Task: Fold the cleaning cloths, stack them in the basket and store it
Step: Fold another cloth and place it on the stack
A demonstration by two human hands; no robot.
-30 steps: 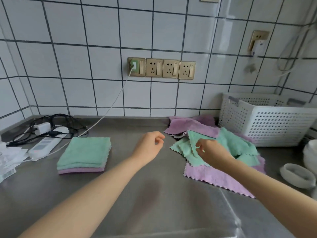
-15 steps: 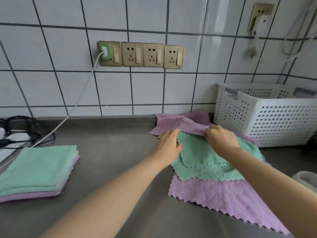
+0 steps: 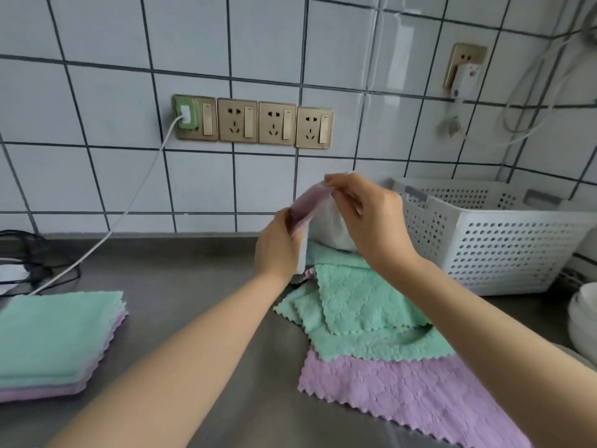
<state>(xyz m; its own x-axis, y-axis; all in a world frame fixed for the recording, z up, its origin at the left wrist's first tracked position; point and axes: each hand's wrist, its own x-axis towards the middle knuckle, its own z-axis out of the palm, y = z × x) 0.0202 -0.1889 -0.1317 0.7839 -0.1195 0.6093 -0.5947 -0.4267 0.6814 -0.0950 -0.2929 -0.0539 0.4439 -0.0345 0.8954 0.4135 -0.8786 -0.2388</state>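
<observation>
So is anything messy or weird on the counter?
A bit messy, nothing broken. The unfolded cloths lie in a crooked, overlapping heap beside the white basket, unlike the neat folded stack on the left. A tangle of black cables sits at the far left.

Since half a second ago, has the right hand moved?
Yes. The right hand has risen off the cloth pile and now pinches a lifted purple cloth at about the white basket rim's height.

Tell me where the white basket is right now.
In the head view the white basket stands at the right on the steel counter, against the tiled wall, just behind the unfolded cloths.
</observation>
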